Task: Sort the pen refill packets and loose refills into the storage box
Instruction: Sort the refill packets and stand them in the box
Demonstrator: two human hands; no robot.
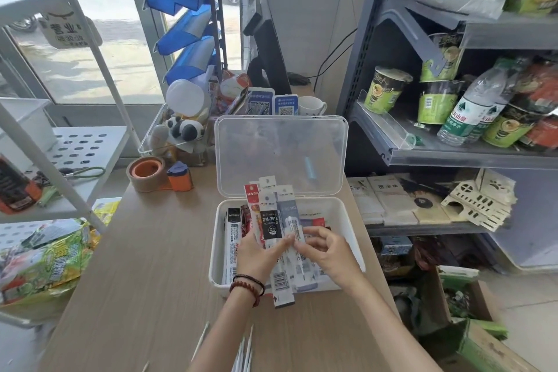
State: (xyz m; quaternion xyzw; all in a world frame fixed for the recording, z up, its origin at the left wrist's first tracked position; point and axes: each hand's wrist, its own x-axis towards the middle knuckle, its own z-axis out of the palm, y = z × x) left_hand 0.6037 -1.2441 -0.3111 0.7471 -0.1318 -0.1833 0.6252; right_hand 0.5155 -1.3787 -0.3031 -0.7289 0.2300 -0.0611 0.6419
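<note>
A fan of flat printed pen refill packets (268, 220), red, black and grey, is held upright over the white translucent plastic storage box (347, 220) by the left hand (256, 254). That grip is closed, with fingers and thumb curled round the fan's lower half. The right hand (326, 254) is set just beside it, its grip narrowed to a pinch of thumb and fingertips on the grey-white packet (291, 226) at the fan's right side. Packet ends are seen sticking out below the left hand, past the box's near rim. More packets are laid flat inside the box, with a black-and-white packet (232, 229) along the left wall. The box opening is partly covered by both hands and the fan. The clear hinged lid (280, 154) is stood open at the far side. Thin white loose refills (244, 350) are seen on the pale wood-grain table (136, 266) by the forearms, near its front edge. A brown tape roll with orange core (147, 172) and an orange tape dispenser (180, 177) are placed far left of the box. A grey metal shelf (453, 157) is stood at the right.
</note>
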